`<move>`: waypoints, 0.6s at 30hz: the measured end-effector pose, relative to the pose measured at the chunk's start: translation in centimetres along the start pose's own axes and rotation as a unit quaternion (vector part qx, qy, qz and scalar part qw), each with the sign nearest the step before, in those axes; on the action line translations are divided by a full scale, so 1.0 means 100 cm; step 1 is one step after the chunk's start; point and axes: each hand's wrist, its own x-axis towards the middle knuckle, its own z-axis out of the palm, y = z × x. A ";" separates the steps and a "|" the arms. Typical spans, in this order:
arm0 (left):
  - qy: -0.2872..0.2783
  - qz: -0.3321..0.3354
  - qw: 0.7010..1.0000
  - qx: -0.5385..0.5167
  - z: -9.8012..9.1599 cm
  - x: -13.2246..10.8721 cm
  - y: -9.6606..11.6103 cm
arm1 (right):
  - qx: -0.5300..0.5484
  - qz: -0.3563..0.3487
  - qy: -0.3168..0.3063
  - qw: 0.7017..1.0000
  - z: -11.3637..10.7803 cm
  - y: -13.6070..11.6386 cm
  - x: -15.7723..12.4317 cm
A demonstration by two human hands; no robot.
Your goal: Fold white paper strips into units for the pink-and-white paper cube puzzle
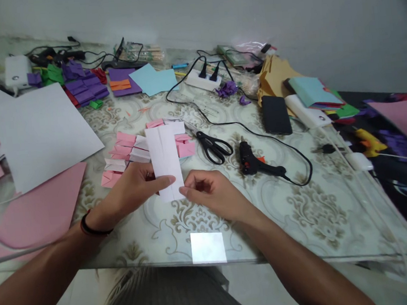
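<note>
Both hands hold one white folded strip (164, 158) just above the desk (301, 200), near the middle of its front edge. The left hand (134, 185) grips the strip's lower left side, thumb across the front face and the other fingers behind it. The right hand (207, 190) pinches the lower right corner between thumb and forefinger, the remaining fingers curled in. There is a black band (92, 229) on the left wrist.

The strip has a lengthwise crease down its centre. Its top end covers part of a pile of pink and white folded pieces (124, 153) lying on the desk just behind the hands.

- Front edge: a small white rectangle (208, 247) lies below the hands.
- Right of the pile: scissors (213, 147), handles toward the front, with a black glue gun (253, 161) just beside them. Its cord loops right, then runs back to a power strip (203, 79) near the back edge.
- Behind the glue gun: a dark phone (275, 114).
- Left side: a large white sheet (43, 134) overlaps pink sheets (40, 211) at the left edge.
- Toward the back left corner: purple folded pieces (85, 87), with a light blue sheet (153, 79) near them along the back.
</note>
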 end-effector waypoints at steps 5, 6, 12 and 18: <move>-0.010 -0.029 0.999 -0.042 0.004 0.001 -0.001 | 0.010 -0.011 0.015 1.000 0.000 -0.001 0.000; -0.016 -0.030 0.999 -0.042 0.005 0.001 -0.003 | 0.019 -0.010 0.018 1.000 0.001 -0.001 0.000; -0.023 -0.020 0.998 -0.057 0.005 0.001 -0.005 | 0.031 -0.039 0.028 0.998 -0.002 -0.001 0.000; 0.067 -0.010 0.996 -0.061 -0.008 0.000 0.005 | -0.005 -0.041 -0.007 0.999 -0.011 -0.002 0.000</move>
